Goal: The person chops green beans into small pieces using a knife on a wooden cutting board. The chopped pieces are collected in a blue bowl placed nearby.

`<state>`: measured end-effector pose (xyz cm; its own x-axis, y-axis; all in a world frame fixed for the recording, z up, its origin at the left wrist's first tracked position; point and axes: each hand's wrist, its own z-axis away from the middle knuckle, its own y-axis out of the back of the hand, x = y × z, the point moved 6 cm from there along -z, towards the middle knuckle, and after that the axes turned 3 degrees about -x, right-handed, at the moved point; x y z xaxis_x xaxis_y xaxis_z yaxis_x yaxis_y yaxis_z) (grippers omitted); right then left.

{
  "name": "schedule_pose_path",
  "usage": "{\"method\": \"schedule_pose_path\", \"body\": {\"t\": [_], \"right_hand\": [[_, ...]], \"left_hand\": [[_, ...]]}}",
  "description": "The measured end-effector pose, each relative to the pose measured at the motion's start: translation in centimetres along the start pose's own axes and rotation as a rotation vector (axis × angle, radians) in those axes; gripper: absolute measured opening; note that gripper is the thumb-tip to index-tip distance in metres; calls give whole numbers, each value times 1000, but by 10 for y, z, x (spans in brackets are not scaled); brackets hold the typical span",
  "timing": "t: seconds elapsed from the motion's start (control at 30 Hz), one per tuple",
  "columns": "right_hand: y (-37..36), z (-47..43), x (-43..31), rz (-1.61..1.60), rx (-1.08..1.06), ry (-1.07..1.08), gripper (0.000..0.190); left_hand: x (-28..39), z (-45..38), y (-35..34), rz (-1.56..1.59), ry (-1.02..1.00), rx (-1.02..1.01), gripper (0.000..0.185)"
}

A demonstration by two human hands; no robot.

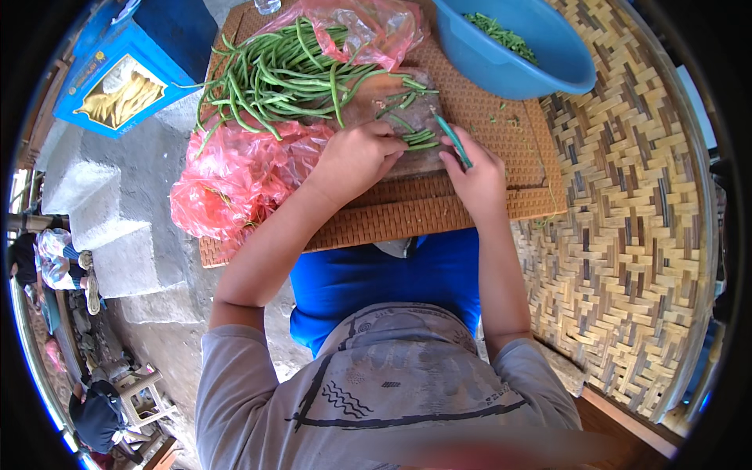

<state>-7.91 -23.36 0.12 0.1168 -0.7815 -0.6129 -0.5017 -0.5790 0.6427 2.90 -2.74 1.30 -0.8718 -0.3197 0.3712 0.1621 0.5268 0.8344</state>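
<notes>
My left hand (364,155) presses the ends of several green bean pieces (420,140) against a worn wooden cutting board (423,167). Just to the right, my right hand (479,170) grips a knife by its green handle (453,140); its blade is hard to make out. Other cut pieces lie farther up the board. A large heap of whole long beans (282,76) spreads over the board's left part and beyond it. Pink plastic bags lie behind the heap (367,29) and in front of it (247,176).
A blue plastic basin (505,73) with cut greens stands at the table's back right. The table (376,214) has a brown woven-pattern surface. A blue box (126,97) is at left, near concrete steps. A woven bamboo wall (623,235) rises at right. People sit at far left.
</notes>
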Motion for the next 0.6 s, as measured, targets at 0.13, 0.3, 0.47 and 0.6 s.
{"method": "schedule_pose_path", "body": {"t": [0.13,0.3,0.47,0.6], "right_hand": [[13,20,-4,-81,-19,-67,47],[26,45,-26,-2,-94,-80,48],[31,51,-39,32,-294,-179,48],[31,46,-48,-8,-331,-167,48]], "left_hand": [[0,-4,-1,-10,6,57,9],[2,-3,-1,-51,9,70,9],[0,-5,-1,-28,38,69,9],[1,-4,-1,-28,46,62,8]]}}
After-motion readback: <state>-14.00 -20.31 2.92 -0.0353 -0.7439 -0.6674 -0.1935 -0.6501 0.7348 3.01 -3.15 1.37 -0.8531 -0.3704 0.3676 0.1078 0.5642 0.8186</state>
